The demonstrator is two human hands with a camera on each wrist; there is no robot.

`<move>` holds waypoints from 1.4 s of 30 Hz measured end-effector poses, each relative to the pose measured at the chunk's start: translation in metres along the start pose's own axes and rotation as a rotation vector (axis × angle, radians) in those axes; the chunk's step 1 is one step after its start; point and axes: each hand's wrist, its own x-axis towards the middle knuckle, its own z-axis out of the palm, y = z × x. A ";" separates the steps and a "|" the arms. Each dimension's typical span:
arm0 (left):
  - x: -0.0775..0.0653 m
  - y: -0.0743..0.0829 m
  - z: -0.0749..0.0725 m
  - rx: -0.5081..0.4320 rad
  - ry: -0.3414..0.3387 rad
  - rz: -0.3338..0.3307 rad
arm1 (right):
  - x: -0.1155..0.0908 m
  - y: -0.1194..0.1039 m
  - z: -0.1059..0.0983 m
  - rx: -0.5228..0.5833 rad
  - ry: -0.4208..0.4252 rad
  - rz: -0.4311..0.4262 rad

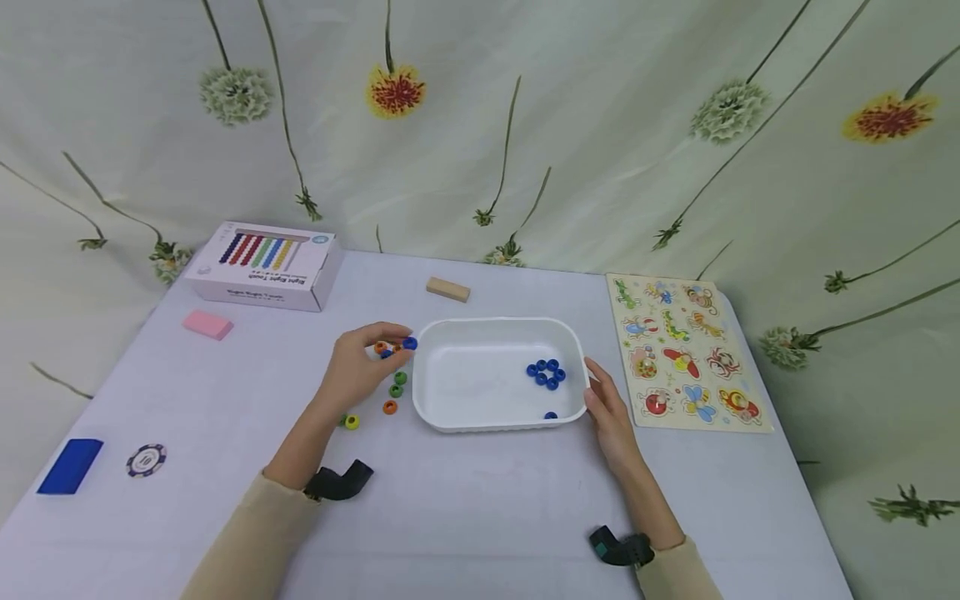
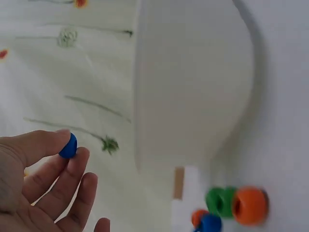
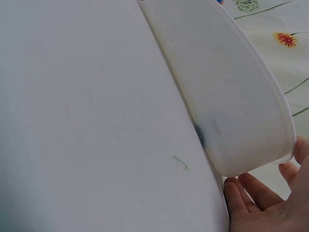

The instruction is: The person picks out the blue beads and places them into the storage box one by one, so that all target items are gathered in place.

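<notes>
My left hand [image 1: 356,367] pinches a blue bead [image 2: 68,147] between thumb and fingertips, just off the left rim of a white plastic tray [image 1: 465,375]. Several blue beads [image 1: 552,364] lie in the tray's right half, one of them apart near the front wall. At the tray's right end, my right hand [image 1: 615,425] holds the rim, thumb on top and fingers [image 3: 258,191] against the outer wall. Loose beads lie left of the tray: green [image 1: 396,390], orange [image 1: 390,407] and yellow [image 1: 352,422]. More orange and blue ones are partly hidden behind my left hand.
A wooden block [image 1: 447,289] lies behind the tray. Rightward is a picture board [image 1: 690,354] with cartoon animals. To the left are a printed box [image 1: 262,267], a pink block [image 1: 207,324], a poker chip [image 1: 146,460] and a blue card-like piece [image 1: 70,467].
</notes>
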 end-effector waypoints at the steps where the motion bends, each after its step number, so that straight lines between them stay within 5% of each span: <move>1: 0.004 0.015 0.004 -0.032 -0.032 0.008 | 0.000 0.000 0.000 -0.001 -0.001 -0.001; 6: 0.030 0.050 0.044 -0.165 -0.194 0.053 | 0.002 0.002 -0.001 -0.014 -0.015 -0.014; 10: 0.050 0.044 0.090 -0.192 -0.304 0.017 | 0.003 0.002 0.000 -0.018 -0.021 -0.014; 16: 0.059 0.027 0.134 -0.035 -0.404 -0.046 | 0.003 0.003 0.004 -0.028 -0.028 0.016; 25: 0.062 0.022 0.151 0.116 -0.448 -0.029 | 0.000 -0.001 0.003 -0.022 0.005 0.039; 42: 0.057 0.030 0.155 0.265 -0.456 0.068 | 0.000 0.000 0.000 -0.019 0.006 0.025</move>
